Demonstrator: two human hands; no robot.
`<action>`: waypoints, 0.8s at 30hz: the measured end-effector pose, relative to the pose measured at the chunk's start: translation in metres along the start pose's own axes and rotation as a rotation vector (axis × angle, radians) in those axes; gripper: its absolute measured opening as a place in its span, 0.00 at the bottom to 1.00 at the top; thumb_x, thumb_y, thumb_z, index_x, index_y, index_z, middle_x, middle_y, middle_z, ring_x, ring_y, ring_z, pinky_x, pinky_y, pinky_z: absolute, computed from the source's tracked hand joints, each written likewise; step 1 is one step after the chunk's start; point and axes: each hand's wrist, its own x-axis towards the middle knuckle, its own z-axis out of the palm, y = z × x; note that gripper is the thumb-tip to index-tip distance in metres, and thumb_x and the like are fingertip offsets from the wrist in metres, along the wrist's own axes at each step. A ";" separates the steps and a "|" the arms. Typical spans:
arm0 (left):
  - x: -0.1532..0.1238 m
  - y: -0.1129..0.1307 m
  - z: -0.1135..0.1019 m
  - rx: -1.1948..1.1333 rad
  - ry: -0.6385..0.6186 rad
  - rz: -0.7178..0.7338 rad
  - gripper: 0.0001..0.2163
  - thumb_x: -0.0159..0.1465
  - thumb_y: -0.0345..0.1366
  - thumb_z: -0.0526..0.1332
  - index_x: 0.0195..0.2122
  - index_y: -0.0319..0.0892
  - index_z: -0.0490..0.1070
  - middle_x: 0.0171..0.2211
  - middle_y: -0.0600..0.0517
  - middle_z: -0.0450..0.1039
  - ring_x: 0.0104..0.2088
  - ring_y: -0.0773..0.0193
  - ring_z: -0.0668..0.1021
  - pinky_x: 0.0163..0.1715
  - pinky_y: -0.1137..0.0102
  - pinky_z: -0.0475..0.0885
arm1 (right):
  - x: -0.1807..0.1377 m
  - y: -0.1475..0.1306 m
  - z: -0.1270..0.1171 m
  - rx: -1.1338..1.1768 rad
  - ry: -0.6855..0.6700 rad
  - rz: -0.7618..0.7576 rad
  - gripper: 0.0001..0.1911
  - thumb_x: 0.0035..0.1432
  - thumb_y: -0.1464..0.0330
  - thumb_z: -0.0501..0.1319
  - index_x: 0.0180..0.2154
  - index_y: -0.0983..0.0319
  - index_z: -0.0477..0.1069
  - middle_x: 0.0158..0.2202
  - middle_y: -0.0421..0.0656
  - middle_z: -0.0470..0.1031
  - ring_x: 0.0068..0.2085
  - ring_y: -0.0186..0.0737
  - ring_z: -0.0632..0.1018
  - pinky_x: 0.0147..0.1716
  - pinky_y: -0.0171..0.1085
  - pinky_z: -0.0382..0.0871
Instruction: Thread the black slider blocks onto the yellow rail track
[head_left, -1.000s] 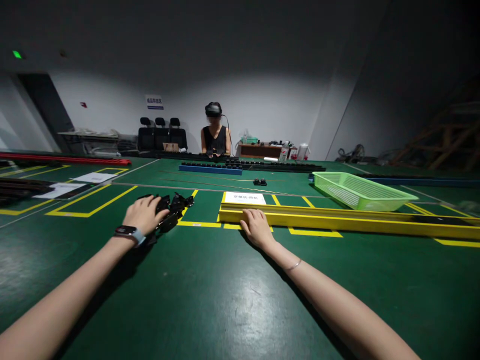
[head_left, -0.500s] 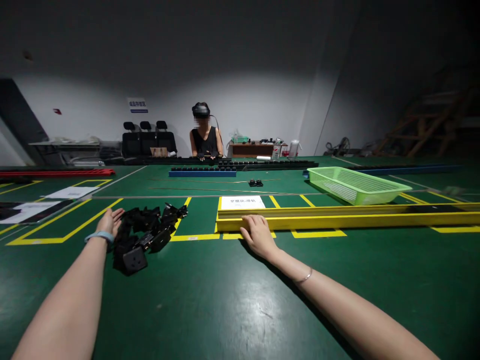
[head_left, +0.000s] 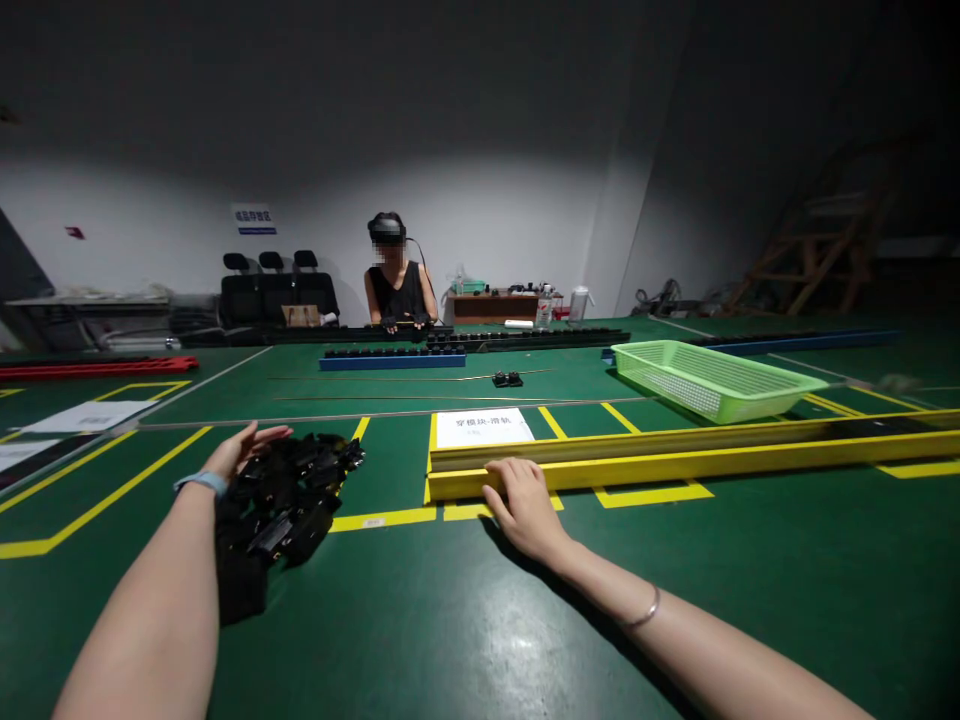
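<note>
My left hand [head_left: 244,455] is open, fingers stretched out to the right. It touches the far left side of a heap of black socket modules [head_left: 292,515]; the wrist and forearm hide part of the heap. A long yellow rail [head_left: 645,465] with a channel along it lies across the table to the right. My right hand [head_left: 525,508] is curled over the near edge of this rail close to its left end, the thumb against the front face. A white paper label [head_left: 484,427] with printed characters lies just behind that end.
A green mesh basket [head_left: 712,385] stands behind the rail. Two small black pieces [head_left: 507,379], thin rods [head_left: 375,400] and a blue rail [head_left: 394,361] with black modules lie farther back. Across the table sits a person [head_left: 397,285], hands on a dark rail.
My left hand has moved to the right over the edge of the heap, which looks more bunched together. My right hand stays on the yellow rail. The view has shifted slightly.
</note>
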 end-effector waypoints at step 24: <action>-0.102 0.103 0.152 0.454 -0.124 0.409 0.22 0.51 0.49 0.64 0.45 0.45 0.74 0.48 0.49 0.74 0.52 0.54 0.72 0.53 0.65 0.64 | -0.003 0.004 0.002 -0.024 0.025 -0.032 0.14 0.62 0.63 0.50 0.47 0.60 0.66 0.41 0.46 0.70 0.44 0.44 0.67 0.48 0.43 0.55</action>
